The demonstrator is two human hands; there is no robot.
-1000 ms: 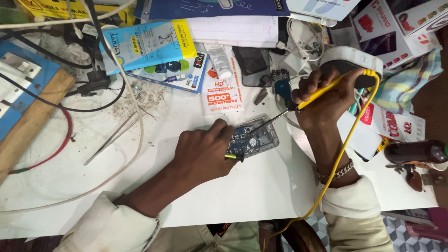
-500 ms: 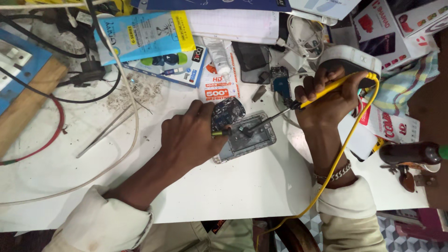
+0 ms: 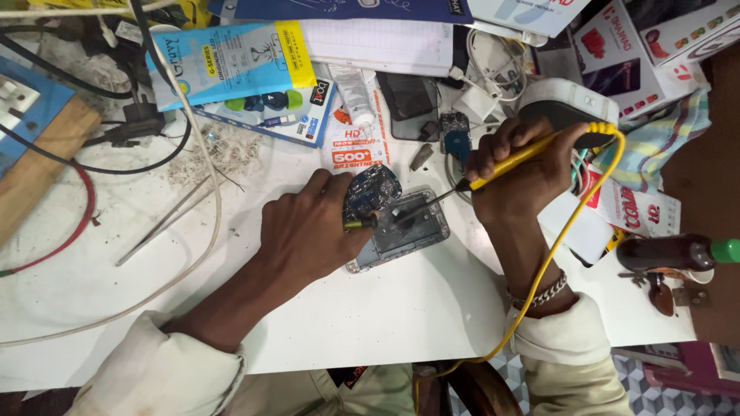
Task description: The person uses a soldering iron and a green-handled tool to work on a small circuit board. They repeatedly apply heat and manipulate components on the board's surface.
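Observation:
An opened phone (image 3: 412,235) lies face down on the white table (image 3: 401,308), its inner metal frame showing. A dark blue circuit part (image 3: 372,187) rests at its upper left corner. My left hand (image 3: 308,231) lies beside the phone's left edge, pinching a small dark tool with a yellow-green band (image 3: 360,223) that points at the phone. My right hand (image 3: 524,169) grips a yellow soldering iron (image 3: 532,152); its thin metal tip touches the phone's middle. The iron's yellow cord (image 3: 566,231) loops past my right wrist and off the table's front edge.
Boxes, blue packets (image 3: 231,65), a tube and chargers crowd the table's far side. A socket board on wood (image 3: 31,131) with black and red cables sits at left. A brown bottle with green cap (image 3: 671,253) lies at right.
My left hand slid left off the phone, uncovering its open back. The iron's tip came down onto the phone's middle. The right hand barely shifted.

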